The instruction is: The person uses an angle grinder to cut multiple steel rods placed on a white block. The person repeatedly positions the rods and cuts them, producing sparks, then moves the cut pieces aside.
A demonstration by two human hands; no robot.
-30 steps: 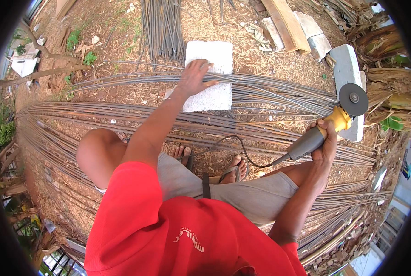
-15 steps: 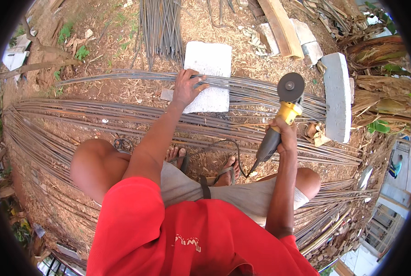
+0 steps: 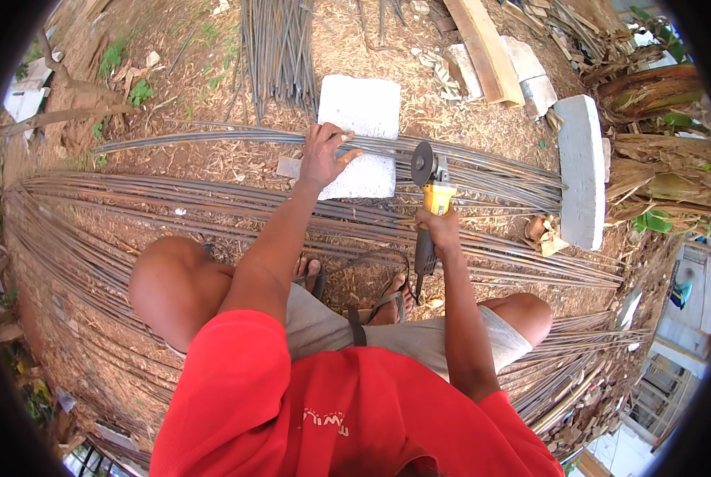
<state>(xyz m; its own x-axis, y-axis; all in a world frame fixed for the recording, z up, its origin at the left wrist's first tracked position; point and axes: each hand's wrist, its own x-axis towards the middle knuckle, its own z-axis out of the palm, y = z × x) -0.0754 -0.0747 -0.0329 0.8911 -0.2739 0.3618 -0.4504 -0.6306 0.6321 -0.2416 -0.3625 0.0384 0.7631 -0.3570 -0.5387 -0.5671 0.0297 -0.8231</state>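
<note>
My left hand (image 3: pixel 323 155) grips a bundle of thin steel rods (image 3: pixel 212 137) where they cross a pale, rough-faced block (image 3: pixel 361 99). Its fingers curl over the rods while the thumb points right. My right hand (image 3: pixel 441 226) is wrapped around an angle grinder (image 3: pixel 440 199) with a yellow and black body. The grinder's dark disc (image 3: pixel 424 163) stands upright just right of the block, over or beside the rods; whether it touches them I cannot tell. A black cord runs from the grinder's lower end down by my feet.
Longer rods (image 3: pixel 236 199) lie across the ground between the block and my sandalled feet. Another rod bundle (image 3: pixel 280 56) lies beyond the block. At right are a long grey concrete block (image 3: pixel 582 171) and a wooden beam (image 3: pixel 482 48). Dry leaves and shavings cover the soil.
My right hand has brought the grinder left, close to the block's right edge, and its disc has turned to a more edge-on angle. My left hand stays on the rods, almost unmoved.
</note>
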